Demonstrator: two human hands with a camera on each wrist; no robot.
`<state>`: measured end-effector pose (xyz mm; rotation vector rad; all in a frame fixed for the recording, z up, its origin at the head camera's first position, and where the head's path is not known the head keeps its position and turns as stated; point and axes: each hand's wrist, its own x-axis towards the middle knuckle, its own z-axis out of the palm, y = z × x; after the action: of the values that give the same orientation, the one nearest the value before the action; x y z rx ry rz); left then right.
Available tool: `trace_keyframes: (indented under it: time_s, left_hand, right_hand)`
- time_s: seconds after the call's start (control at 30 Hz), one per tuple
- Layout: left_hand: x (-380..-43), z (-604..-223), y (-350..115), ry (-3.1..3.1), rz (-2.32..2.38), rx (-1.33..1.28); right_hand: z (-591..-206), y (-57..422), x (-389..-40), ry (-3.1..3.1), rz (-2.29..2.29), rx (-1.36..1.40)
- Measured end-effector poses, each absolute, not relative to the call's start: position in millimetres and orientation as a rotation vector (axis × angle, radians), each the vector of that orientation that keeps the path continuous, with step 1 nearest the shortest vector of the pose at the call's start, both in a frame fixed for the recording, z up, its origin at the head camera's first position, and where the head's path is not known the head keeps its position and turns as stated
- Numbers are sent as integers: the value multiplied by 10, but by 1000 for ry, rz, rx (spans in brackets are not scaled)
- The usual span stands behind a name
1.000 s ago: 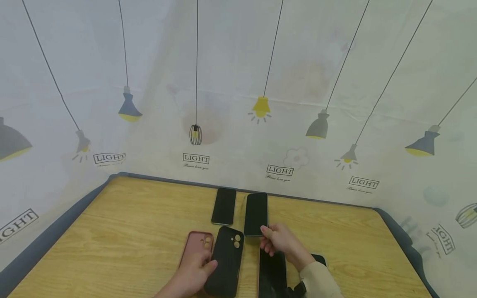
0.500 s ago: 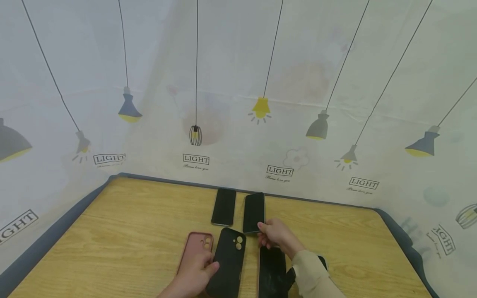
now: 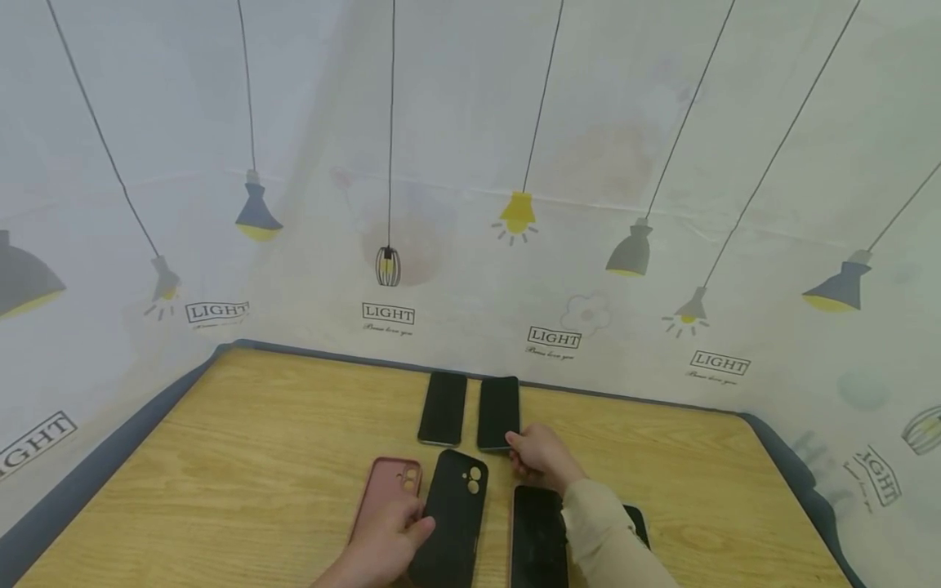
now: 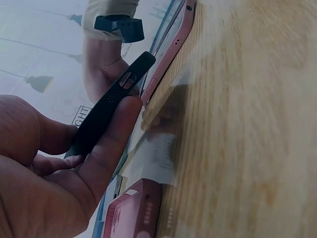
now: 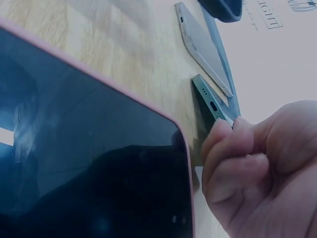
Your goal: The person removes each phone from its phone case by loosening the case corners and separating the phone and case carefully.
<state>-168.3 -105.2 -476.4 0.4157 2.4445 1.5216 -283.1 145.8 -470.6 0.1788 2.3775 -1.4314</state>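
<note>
Where the right hand [image 3: 542, 455] pinches: corner of the green-edged phone [image 3: 500, 410], below frame middle
Long side: runs up the frame, up-left from that pinch
Left hand [image 3: 388, 535]: farther, holds black phone case [image 3: 452, 514]

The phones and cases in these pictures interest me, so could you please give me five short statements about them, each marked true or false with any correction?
1. The left hand holds the black case. True.
2. The right hand touches the near end of the far right phone. True.
3. The pink case is held in the right hand. False: it lies on the wooden table, to the left of the black case in the head view.
4. The pink-edged phone has a brightly lit screen. False: its screen is dark.
5. The black case shows two round openings near its far end. True.
</note>
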Motion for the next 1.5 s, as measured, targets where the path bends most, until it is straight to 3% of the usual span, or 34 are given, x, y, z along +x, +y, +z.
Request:
trace_keyframes:
  time_s: [0.27, 0.6, 0.97, 1.3, 1.5]
  left_hand:
    - [-1678, -4743, -1051, 2410, 1526, 381]
    - [-1681, -4730, -1053, 2351, 1540, 328]
    - [-1677, -4753, -1039, 2353, 1520, 320]
    - [-1757, -4928, -1018, 2308, 1411, 206]
    - [-1716, -4839, -944, 2338, 1354, 159]
  right_hand:
    - [-4719, 1441, -2923, 2691, -902, 190]
    - [-4747, 1454, -2985, 2720, -730, 136]
    - [-4602, 1675, -2885, 2592, -1068, 62]
    - [-4484, 1845, -2699, 2558, -1104, -46]
    - [-4466, 1897, -2612, 2578, -1090, -84]
